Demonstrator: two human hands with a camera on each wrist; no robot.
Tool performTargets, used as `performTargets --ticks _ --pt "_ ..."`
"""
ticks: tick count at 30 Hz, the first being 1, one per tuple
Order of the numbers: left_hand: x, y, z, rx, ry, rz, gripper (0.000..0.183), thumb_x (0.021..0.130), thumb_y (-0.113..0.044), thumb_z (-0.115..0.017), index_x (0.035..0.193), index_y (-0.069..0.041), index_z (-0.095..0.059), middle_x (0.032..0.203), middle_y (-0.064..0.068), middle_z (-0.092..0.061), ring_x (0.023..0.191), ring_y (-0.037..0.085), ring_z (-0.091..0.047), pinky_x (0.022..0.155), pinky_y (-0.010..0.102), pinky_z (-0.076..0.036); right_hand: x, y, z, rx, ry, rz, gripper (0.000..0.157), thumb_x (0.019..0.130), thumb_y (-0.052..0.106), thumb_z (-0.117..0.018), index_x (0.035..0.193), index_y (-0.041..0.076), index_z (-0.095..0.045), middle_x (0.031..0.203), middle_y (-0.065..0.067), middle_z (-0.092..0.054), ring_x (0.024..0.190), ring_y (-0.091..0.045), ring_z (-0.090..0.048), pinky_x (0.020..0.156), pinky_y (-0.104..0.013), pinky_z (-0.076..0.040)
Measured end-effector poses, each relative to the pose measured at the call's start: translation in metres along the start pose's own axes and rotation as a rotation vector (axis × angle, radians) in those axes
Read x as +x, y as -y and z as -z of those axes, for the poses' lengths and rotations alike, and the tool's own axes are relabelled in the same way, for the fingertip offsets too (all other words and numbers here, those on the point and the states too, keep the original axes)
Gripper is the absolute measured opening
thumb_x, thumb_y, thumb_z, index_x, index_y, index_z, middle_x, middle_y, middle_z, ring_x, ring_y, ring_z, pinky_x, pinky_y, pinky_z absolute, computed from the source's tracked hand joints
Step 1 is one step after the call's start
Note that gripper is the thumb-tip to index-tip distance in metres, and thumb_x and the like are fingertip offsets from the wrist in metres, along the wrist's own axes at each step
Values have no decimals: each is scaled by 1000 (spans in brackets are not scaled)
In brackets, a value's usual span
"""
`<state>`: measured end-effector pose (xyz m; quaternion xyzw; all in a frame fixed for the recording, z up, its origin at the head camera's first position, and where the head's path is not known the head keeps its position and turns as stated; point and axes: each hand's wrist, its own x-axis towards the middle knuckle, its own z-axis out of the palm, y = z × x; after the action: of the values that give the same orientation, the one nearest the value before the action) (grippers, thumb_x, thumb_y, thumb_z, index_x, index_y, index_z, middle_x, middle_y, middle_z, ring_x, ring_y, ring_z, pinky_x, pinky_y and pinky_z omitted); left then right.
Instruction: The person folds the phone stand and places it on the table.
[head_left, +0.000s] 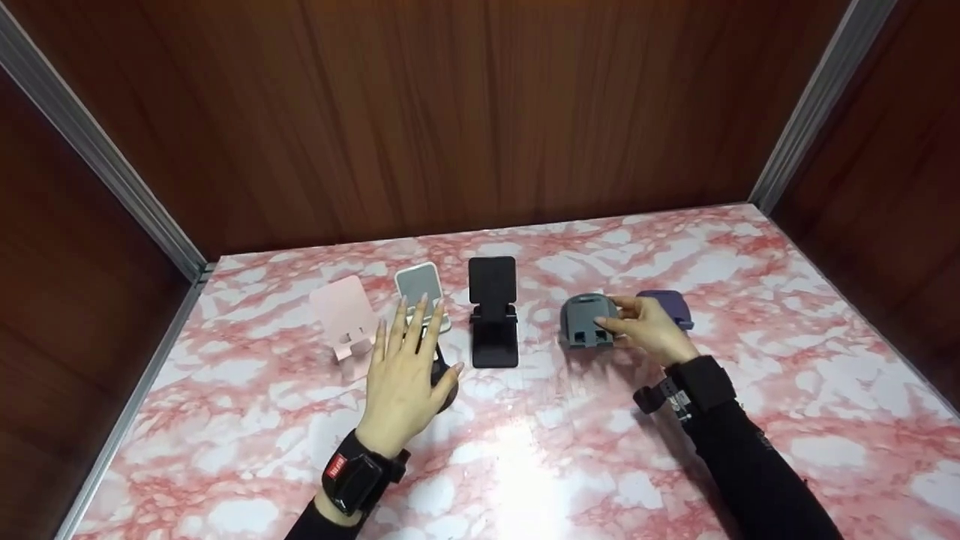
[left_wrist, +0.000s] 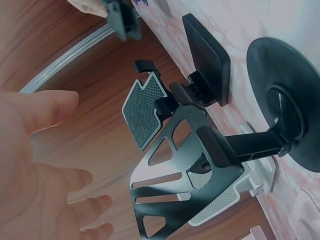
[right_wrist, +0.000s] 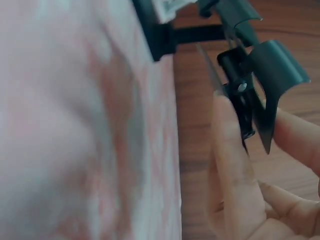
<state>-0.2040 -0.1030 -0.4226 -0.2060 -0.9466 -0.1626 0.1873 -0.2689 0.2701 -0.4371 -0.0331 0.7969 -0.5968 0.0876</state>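
Note:
My right hand (head_left: 654, 330) pinches a grey folding phone stand (head_left: 586, 321) by its right side, thumb in front. In the right wrist view the stand (right_wrist: 265, 85) is between thumb and fingers, raised off the table. My left hand (head_left: 401, 386) is spread with straight fingers above a black phone stand with a round base (head_left: 448, 394), hiding most of it from the head camera. The left wrist view shows that stand's cut-out plate (left_wrist: 167, 172) standing tilted on its arm, apart from the fingers.
A pink phone stand (head_left: 345, 311) and a white-and-grey one (head_left: 418, 281) stand at the left. A black rectangular stand (head_left: 493, 322) is in the middle, and a purple one (head_left: 671, 306) lies behind my right hand. Wooden panels (head_left: 480, 120) enclose the marbled table (head_left: 247, 420).

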Motion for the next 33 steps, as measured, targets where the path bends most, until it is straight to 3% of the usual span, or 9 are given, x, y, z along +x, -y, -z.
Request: performTargets --ticks 7,16,20,23,25,28,30,33 --pt "0 0 2 -3 -10 0 78 103 -31 -74 167 2 -44 173 26 -41 163 49 -31 132 68 -28 13 -4 9 -287 -83 12 63 111 9 -69 156 -24 -41 117 -33 -72 85 -7 -62 70 -18 -51" --pt "0 -1 2 -44 -13 6 77 106 -31 -70 168 3 -41 175 27 -37 164 49 -28 133 68 -24 25 -5 22 -405 -41 -64 68 113 14 -66 158 -26 -35 134 -46 -63 69 -9 -68 65 -21 -59" --pt "-1 -2 2 -64 -14 10 73 109 -31 -66 168 4 -41 175 27 -38 164 50 -29 133 69 -23 28 -6 20 -498 -52 -56 64 112 14 -64 154 -27 -39 140 -49 -58 97 -39 -76 82 -36 -65" --pt "-1 -3 1 -72 -23 7 70 111 -32 -63 167 4 -42 174 28 -39 163 50 -30 133 69 -24 28 -7 17 -578 -68 -23 59 111 11 -63 149 -30 -44 142 -50 -56 127 -57 -64 104 -55 -59" --pt "-2 -4 1 -77 -30 6 69 111 -32 -61 167 5 -43 173 28 -40 163 50 -30 132 69 -24 27 -6 14 -627 -80 5 55 110 10 -64 144 -31 -48 141 -51 -56 132 -61 -59 111 -63 -54" --pt "-2 -4 1 -82 -33 9 69 112 -33 -60 167 4 -43 174 27 -40 163 50 -29 133 69 -24 31 -10 11 -680 -106 54 46 109 9 -65 132 -31 -58 128 -50 -63 118 -58 -66 101 -61 -57" --pt "-2 -4 1 -82 -31 9 69 112 -33 -60 167 4 -42 174 27 -40 163 50 -29 132 69 -24 41 -23 12 -715 -127 71 39 108 11 -66 119 -27 -65 116 -46 -68 104 -54 -69 90 -57 -57" --pt "-2 -4 1 -79 -26 9 68 112 -31 -61 167 4 -42 173 27 -40 163 50 -29 132 70 -24 62 -50 19 -767 -153 74 34 108 15 -68 100 -18 -69 103 -40 -71 96 -53 -68 84 -58 -56"
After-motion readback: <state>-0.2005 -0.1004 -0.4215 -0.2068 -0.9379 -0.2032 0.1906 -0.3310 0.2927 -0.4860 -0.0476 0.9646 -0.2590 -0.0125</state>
